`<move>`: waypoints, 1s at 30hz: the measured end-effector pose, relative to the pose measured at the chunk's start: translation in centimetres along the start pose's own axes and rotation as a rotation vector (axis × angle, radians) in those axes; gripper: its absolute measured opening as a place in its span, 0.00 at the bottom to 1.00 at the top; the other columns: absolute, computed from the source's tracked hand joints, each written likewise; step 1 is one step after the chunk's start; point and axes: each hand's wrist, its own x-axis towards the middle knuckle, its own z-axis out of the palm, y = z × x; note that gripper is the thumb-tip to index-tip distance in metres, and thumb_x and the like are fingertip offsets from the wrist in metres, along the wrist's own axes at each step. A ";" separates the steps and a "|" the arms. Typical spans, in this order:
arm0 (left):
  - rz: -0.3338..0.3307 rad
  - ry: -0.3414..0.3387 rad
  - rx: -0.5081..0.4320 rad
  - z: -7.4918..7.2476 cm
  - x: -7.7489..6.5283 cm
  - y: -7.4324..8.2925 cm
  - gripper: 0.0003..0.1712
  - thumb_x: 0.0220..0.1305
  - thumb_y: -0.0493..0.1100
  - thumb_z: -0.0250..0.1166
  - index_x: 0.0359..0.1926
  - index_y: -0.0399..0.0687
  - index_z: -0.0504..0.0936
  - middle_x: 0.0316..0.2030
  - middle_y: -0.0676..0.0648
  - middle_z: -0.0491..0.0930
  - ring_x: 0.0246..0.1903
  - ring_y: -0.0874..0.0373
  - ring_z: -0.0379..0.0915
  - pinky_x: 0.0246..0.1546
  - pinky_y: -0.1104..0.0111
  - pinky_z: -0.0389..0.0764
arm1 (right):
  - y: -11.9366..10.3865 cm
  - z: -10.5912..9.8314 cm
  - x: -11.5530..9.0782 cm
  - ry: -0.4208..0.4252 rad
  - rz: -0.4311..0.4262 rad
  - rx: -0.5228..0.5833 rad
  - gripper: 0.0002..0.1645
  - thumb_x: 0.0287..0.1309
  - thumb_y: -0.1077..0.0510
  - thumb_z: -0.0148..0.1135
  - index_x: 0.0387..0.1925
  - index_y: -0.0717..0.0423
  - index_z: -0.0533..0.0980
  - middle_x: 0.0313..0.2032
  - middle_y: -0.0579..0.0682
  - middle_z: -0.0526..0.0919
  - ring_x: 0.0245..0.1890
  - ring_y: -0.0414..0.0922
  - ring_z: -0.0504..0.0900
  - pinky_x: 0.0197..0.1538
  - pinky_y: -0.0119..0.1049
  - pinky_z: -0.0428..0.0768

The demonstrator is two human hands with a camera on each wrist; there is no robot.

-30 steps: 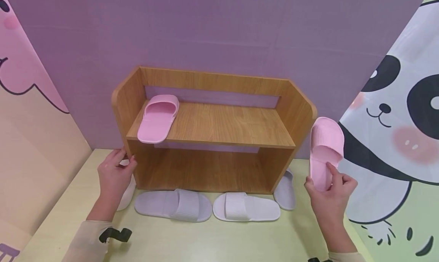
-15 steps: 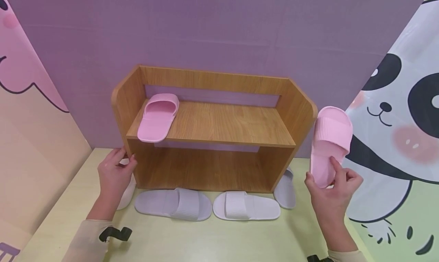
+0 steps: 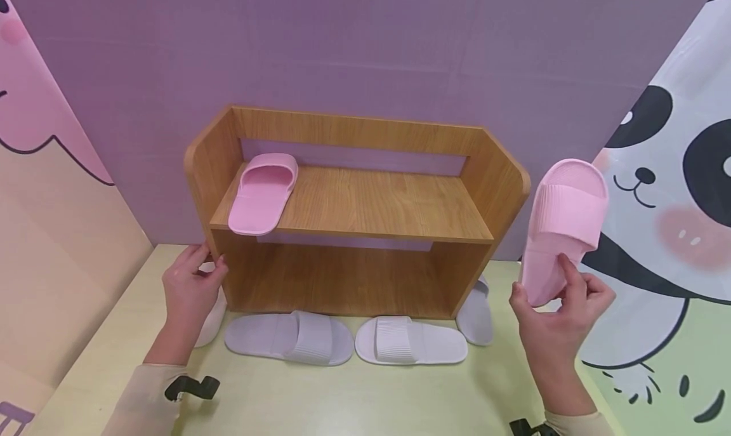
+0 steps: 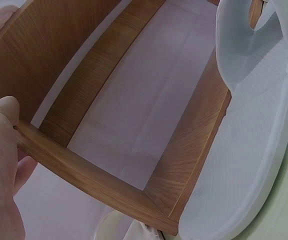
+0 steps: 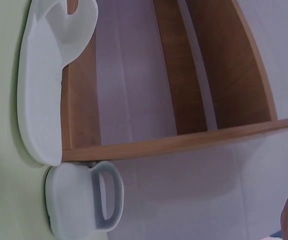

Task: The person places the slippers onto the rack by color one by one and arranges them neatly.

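Note:
A small wooden shoe rack (image 3: 365, 201) with two levels stands against the purple backdrop. My left hand (image 3: 191, 290) pinches the front edge of its left side panel, thumb inside and a finger outside in the left wrist view. On the upper shelf, at the left end, lies a pink slipper (image 3: 257, 201) with its heel toward me. Its matching pink slipper (image 3: 565, 217) is up in the air right of the rack, toe upward. My right hand (image 3: 562, 328) grips that one by the heel end, thumb at one side and fingers on the sole.
A grey slipper (image 3: 311, 339) and a white slipper (image 3: 440, 344) lie along the rack's front on the pale table (image 3: 342, 404). Another grey slipper (image 3: 476, 315) leans close by the rack's right side. Behind my left hand, a white slipper (image 3: 212, 325) is partly hidden.
My right hand has lifted the pink slipper higher and a little to the right, tilting its toe rightward. The left hand keeps its hold on the rack.

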 end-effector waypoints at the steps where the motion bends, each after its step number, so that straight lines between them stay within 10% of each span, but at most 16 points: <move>1: 0.001 0.001 0.000 0.0 0.0 0.0 0.20 0.65 0.25 0.71 0.57 0.35 0.90 0.48 0.34 0.89 0.40 0.40 0.87 0.38 0.93 0.72 | -0.8 0.1 0.1 0.002 -0.010 0.014 0.42 0.46 0.65 0.76 0.68 0.65 0.81 0.55 0.35 0.62 0.57 0.34 0.65 0.45 0.23 0.67; 30: -0.013 -0.001 0.012 0.1 -0.1 -0.3 0.20 0.66 0.28 0.73 0.59 0.35 0.89 0.49 0.34 0.89 0.41 0.38 0.87 0.38 0.93 0.71 | -6.9 3.7 -1.8 -0.185 -0.153 0.182 0.43 0.41 0.63 0.75 0.64 0.72 0.79 0.59 0.49 0.68 0.62 0.41 0.64 0.45 0.27 0.73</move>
